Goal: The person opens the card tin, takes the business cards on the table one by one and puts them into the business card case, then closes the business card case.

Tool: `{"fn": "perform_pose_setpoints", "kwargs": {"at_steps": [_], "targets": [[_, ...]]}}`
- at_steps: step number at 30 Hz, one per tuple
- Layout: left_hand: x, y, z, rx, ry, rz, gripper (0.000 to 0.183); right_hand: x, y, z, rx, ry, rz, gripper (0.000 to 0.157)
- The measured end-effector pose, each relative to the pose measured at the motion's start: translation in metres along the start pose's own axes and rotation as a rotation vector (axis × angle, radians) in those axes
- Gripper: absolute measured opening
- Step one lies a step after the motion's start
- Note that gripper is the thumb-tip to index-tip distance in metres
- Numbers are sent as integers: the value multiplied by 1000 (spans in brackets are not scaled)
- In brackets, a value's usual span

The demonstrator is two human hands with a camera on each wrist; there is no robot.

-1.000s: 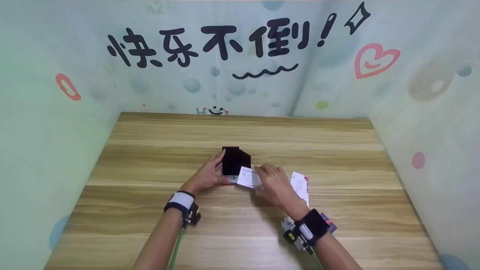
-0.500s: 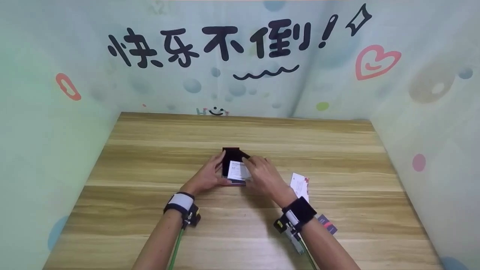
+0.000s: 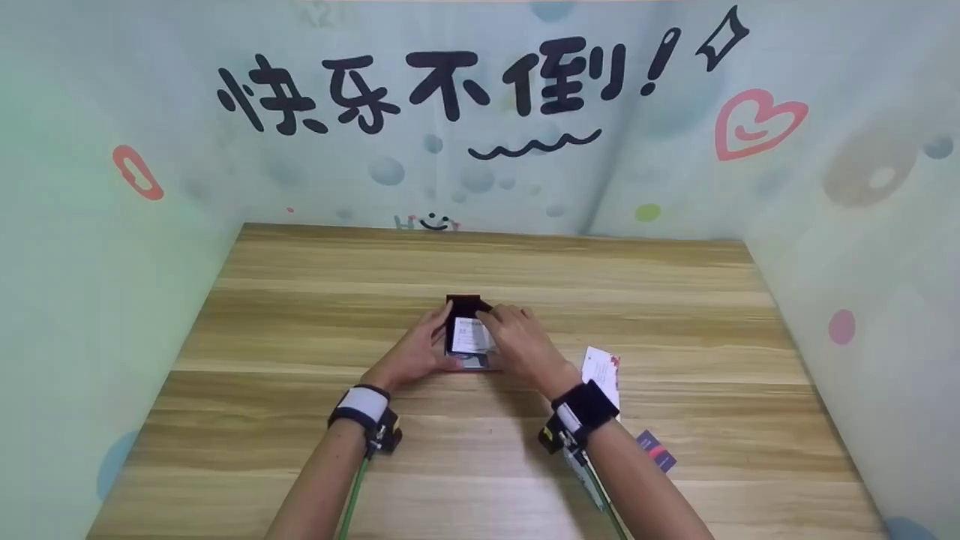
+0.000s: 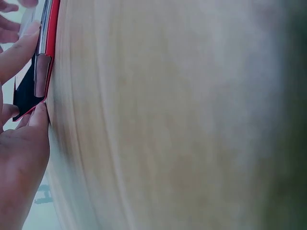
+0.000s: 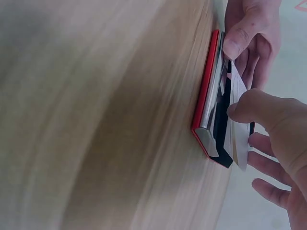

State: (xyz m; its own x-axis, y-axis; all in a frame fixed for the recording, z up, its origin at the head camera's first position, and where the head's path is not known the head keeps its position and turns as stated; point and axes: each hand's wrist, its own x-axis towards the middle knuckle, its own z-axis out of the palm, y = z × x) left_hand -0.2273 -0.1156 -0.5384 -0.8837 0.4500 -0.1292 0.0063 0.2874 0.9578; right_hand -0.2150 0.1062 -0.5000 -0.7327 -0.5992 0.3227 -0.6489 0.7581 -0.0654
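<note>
Card (image 3: 470, 336) pinched between right hand's (image 3: 523, 343) thumb and fingers; left hand (image 3: 414, 343) grips red-edged case (image 5: 206, 88). I'd keep card square, pinch light, case braced.

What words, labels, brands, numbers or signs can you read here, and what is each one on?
"快乐不倒!": large black characters on the backdrop.
"H": low on the same backdrop, left of a printed smiley; the lettering right of it is unclear.
First white card, in the right hand: print too small to read.
Second white card and purple card: also too small.
</note>
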Motion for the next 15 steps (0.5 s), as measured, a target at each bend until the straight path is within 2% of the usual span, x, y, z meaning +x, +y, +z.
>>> {"fn": "perform_pose_setpoints", "kwargs": {"at_steps": [6,11,15], "targets": [[0,1,-1,-6,4,-8,112,10,2,3,-33,-29,-1,52],[-1,1,-1,-20,-8,8,111,12,4,9,-14,-89,17,49],[0,2,-1,-28,-12,21,112,12,5,13,11,-85,13,48]]}}
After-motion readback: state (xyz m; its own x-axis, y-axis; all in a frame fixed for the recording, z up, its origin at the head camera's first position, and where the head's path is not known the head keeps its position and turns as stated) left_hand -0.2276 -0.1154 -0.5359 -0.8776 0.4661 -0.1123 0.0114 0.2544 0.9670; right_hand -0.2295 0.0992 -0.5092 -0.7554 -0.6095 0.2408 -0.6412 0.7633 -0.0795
